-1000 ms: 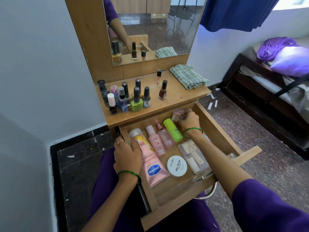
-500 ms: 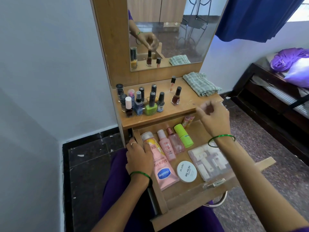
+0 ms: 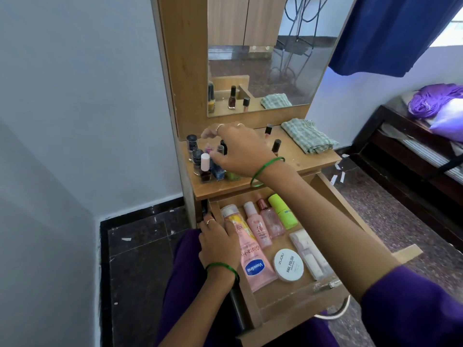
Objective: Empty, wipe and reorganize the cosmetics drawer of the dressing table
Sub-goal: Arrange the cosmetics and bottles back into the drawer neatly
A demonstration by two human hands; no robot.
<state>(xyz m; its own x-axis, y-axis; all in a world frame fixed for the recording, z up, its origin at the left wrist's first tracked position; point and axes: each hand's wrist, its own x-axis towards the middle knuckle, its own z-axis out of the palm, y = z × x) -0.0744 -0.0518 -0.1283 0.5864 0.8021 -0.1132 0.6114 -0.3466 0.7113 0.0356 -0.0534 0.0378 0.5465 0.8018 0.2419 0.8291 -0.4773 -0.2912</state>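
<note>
The wooden drawer (image 3: 288, 319) of the dressing table is pulled out. Inside lie a pink Vaseline tube (image 3: 255, 266), a white nail polish remover jar (image 3: 288, 265), a pink bottle (image 3: 258, 229), a clear pink bottle (image 3: 271, 221), a green bottle (image 3: 283, 211) and a clear pouch (image 3: 310, 254). My left hand (image 3: 220, 244) grips the drawer's left wall. My right hand (image 3: 238, 149) reaches over the cluster of nail polish bottles (image 3: 205, 166) on the tabletop, and its thumb and fingers seem to pinch a small black-capped bottle (image 3: 223, 146). My arm hides the drawer's back right corner.
A folded checked cloth (image 3: 308, 136) lies on the tabletop's right side, with a brown polish bottle (image 3: 275, 146) beside it. The mirror (image 3: 263, 58) rises behind. A white wall is at the left, and a dark bed frame (image 3: 413, 151) at the right.
My right hand rose from the back of the drawer and swung left over the tabletop to the nail polish cluster. My left hand stayed on the drawer's left wall.
</note>
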